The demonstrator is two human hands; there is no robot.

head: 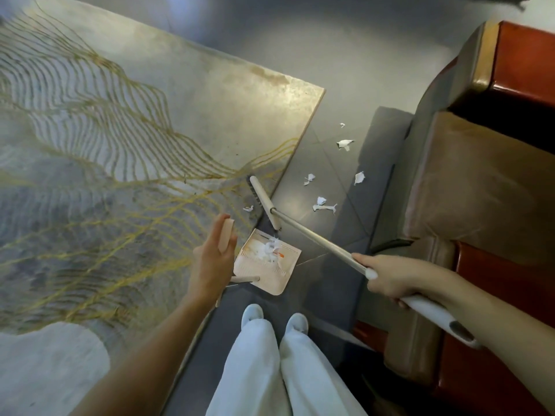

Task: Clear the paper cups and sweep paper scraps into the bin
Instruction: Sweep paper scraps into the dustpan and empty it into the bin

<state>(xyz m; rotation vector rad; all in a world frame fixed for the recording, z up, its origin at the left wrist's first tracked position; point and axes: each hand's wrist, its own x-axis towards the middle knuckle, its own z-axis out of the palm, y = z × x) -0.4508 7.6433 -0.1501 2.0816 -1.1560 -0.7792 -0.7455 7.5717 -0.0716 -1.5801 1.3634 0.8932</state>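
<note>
A beige long-handled dustpan [264,273] stands on the dark floor at the rug's edge, with white paper scraps [271,250] piled inside it. My left hand [210,259] holds the top of its upright handle, which shows between the fingers. My right hand [387,279] grips the broom's pole [312,237]. The broom head [264,202] rests on the floor just beyond the pan. Several loose scraps [322,204] lie scattered on the tiles past the broom, and one small scrap [248,208] lies by the bristles on the rug edge.
A large grey rug with gold lines [120,145] covers the left. A brown cushioned seat with red wooden parts [480,187] stands close on the right. My white shoes [253,313] stand just behind the dustpan. No cups or bin are in view.
</note>
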